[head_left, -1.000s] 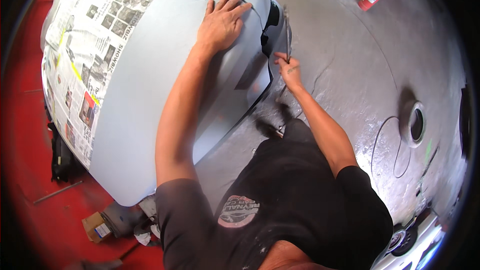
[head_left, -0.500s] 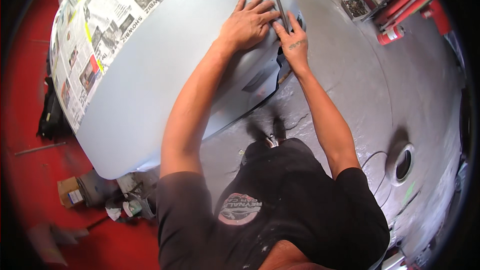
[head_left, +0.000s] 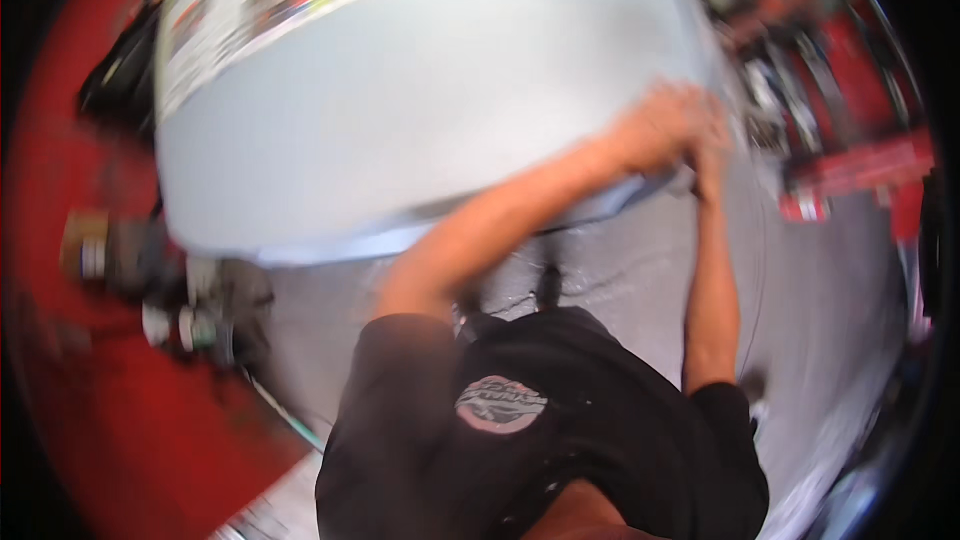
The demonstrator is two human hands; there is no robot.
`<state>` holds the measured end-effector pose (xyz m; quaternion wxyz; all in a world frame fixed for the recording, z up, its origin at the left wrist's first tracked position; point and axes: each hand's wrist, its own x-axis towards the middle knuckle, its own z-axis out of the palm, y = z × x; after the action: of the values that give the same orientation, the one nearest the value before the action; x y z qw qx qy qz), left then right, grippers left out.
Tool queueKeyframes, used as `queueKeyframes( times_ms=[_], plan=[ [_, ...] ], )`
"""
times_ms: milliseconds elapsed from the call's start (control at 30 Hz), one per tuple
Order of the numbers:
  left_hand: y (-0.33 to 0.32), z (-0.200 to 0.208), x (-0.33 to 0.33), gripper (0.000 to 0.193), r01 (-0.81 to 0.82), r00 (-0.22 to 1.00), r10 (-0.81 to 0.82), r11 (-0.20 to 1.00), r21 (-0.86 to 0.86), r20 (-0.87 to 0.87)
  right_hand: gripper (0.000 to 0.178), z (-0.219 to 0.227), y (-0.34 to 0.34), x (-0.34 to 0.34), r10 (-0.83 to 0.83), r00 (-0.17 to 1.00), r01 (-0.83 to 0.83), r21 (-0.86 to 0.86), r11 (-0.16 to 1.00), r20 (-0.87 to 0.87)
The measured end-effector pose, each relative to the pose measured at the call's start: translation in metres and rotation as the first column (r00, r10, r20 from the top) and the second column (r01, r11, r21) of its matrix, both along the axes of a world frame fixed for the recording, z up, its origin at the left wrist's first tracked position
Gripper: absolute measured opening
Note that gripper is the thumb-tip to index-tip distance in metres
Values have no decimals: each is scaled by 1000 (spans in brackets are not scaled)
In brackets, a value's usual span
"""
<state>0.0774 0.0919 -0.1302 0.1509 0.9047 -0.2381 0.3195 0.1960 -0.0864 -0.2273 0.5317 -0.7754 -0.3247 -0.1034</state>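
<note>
A large car body panel (head_left: 400, 110) in dull light grey spreads before me, with printed newspaper (head_left: 235, 45) covering its far left part. My left arm reaches across the panel's near edge. Over the panel's right corner is my left hand (head_left: 655, 130), its fingers smeared by motion. Right beside it, overlapping in the picture, is my right hand (head_left: 709, 145), also blurred at that corner. Whether either one grips anything I cannot make out.
A red rack (head_left: 860, 160) with assorted items stands to the right, near a small red cylinder (head_left: 803, 207). On the left, a cardboard box (head_left: 85, 245) and clutter sit on the red floor (head_left: 130, 410). Grey floor (head_left: 640, 270) lies beneath me.
My view has swung, so the panel appears turned and its right corner lower. Both hands are now blurred and closer together. The dark rod near my right hand no longer shows.
</note>
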Motion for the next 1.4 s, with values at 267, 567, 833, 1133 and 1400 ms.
queueKeyframes(
  times_ms=[267, 567, 833, 1133, 1400],
  plan=[
    [61, 16, -289, 29, 51, 988, 72, 682, -729, 136, 48, 9, -146, 143, -136, 973, 191, -315, 930, 188],
    [278, -188, -589, 41, -329, 36, 845, -494, -805, -533, 63, 143, -75, 112, -61, 823, 30, -64, 997, -564],
    [394, -173, -646, 58, -151, 127, 783, -591, -792, -609, 62, 141, -100, 95, -148, 737, -26, -247, 969, -659],
    [437, -206, -677, 48, -356, 91, 862, -439, -825, -498, 41, 127, -88, 71, -245, 819, 147, -223, 964, -518],
    [426, -156, -668, 47, -148, 378, 657, -652, -744, -652, 38, 145, -96, 65, -270, 739, 168, -219, 961, -617]
  ],
)
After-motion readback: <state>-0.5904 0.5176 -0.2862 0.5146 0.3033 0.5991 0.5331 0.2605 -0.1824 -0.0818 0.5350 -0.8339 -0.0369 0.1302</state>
